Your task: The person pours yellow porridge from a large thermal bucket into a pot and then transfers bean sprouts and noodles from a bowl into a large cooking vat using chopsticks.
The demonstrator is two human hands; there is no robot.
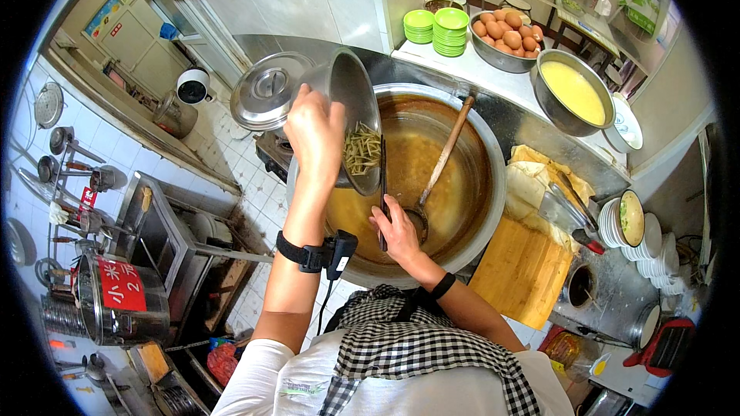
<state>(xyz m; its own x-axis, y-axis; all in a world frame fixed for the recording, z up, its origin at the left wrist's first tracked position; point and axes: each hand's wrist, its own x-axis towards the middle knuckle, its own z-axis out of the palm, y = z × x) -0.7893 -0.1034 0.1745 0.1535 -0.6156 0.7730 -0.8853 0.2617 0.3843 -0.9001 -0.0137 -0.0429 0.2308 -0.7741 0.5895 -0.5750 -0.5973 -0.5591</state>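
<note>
My left hand [317, 133] grips the rim of a steel bowl [352, 86], which is tipped on its side with its mouth facing right. Green cut strips [363, 150], perhaps beans or pickled vegetable, lie along the bowl's lower inside. My right hand [399, 231] holds dark chopsticks [383, 190], whose upper length runs along the bowl's lip. Below both hands is a wide metal pot [496, 185] of brownish-yellow broth [399, 138]. A wooden-handled ladle [448, 147] leans in it, its head partly sunk near my right fingers.
A lidded steel pot [272, 86] stands beyond my left hand. On the ledge are green dishes [450, 34], a bowl of eggs [509, 37] and a bowl of yellow liquid [572, 92]. A cutting board [514, 271], cleaver [558, 208] and stacked white bowls [610, 222] sit at right.
</note>
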